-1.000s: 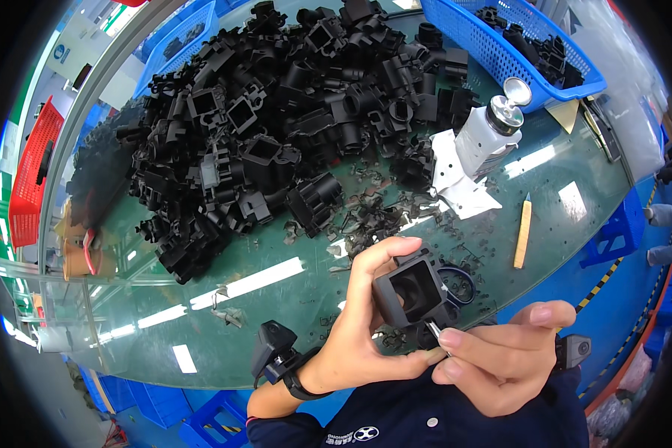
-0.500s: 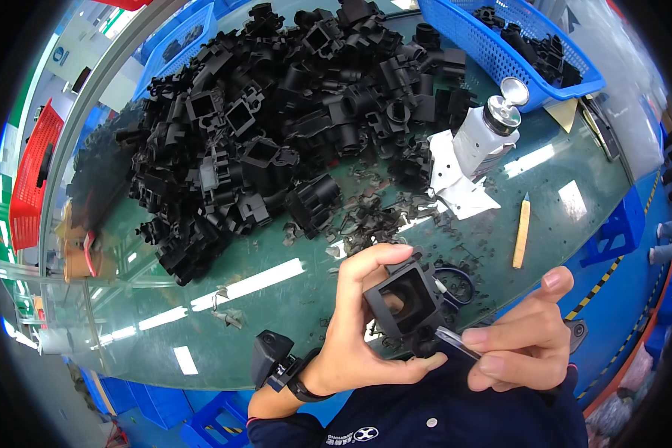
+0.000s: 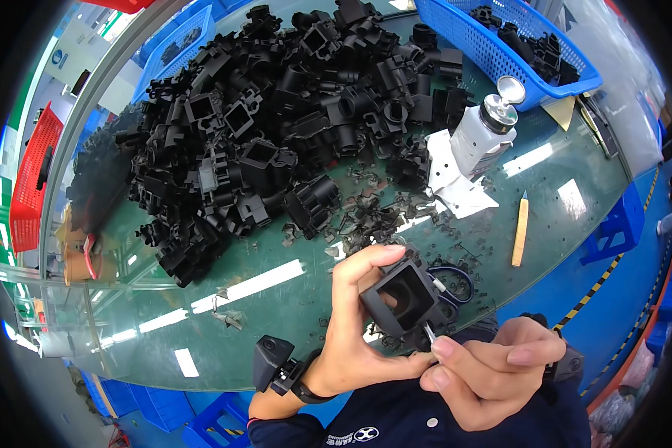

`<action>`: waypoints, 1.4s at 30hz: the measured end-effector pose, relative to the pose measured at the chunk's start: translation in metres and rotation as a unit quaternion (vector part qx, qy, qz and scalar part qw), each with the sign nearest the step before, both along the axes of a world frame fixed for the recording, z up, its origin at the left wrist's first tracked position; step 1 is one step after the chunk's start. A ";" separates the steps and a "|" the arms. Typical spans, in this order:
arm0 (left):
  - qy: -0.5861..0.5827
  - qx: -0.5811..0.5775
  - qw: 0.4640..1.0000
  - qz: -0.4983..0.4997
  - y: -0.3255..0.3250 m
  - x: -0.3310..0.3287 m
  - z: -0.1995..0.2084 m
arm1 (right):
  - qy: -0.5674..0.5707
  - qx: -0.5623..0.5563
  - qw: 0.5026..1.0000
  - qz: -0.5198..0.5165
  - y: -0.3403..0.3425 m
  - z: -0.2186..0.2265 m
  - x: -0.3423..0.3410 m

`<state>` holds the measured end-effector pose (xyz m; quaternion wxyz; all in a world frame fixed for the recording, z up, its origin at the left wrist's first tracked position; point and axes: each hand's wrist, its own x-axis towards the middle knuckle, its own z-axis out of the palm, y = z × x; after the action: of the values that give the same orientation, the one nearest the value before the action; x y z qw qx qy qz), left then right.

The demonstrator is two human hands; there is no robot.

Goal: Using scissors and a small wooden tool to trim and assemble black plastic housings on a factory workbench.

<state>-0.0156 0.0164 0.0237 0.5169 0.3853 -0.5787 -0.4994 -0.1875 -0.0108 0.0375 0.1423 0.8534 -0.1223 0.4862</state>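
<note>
My left hand (image 3: 351, 321) is wrapped round a black plastic housing (image 3: 381, 312), its square opening facing up, above the front edge of the table. Pinched between the thumb and fingers of my right hand (image 3: 496, 369) is a slim silver metal tool (image 3: 430, 334). Its tip meets the lower right edge of the housing; whether it is a blade or tweezers is hidden by the fingers. Just right of the housing lies a dark loop with a pale sleeve (image 3: 467, 280). A wooden-handled knife (image 3: 520, 231) lies farther right on the green table (image 3: 276, 343).
A large heap of black plastic housings (image 3: 276, 127) covers the far table, with black scraps (image 3: 373, 216) before it. A white pump bottle (image 3: 481, 138) stands beside spotted white paper (image 3: 463, 196). A blue basket (image 3: 515, 63) of black parts sits at the back right.
My right hand has moved left and a little down, its fingers curling in and the tool turning steeper against the housing. The housing has shifted slightly left in my left hand.
</note>
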 end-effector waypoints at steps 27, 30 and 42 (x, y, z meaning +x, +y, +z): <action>0.045 0.076 0.996 -0.003 0.003 -0.001 -0.001 | -0.019 -0.036 0.999 -0.004 -0.004 -0.003 0.005; 0.087 0.096 0.991 -0.039 0.003 -0.001 0.000 | -0.068 0.064 0.996 0.004 0.003 -0.004 0.002; 0.091 0.113 0.986 -0.082 0.001 0.003 0.002 | -0.039 0.167 0.984 0.044 0.002 0.007 -0.006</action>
<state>-0.0124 0.0171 0.0262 0.4783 0.3456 -0.4984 -0.6351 -0.1935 -0.0086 0.0448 -0.0290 0.8500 -0.1694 0.4980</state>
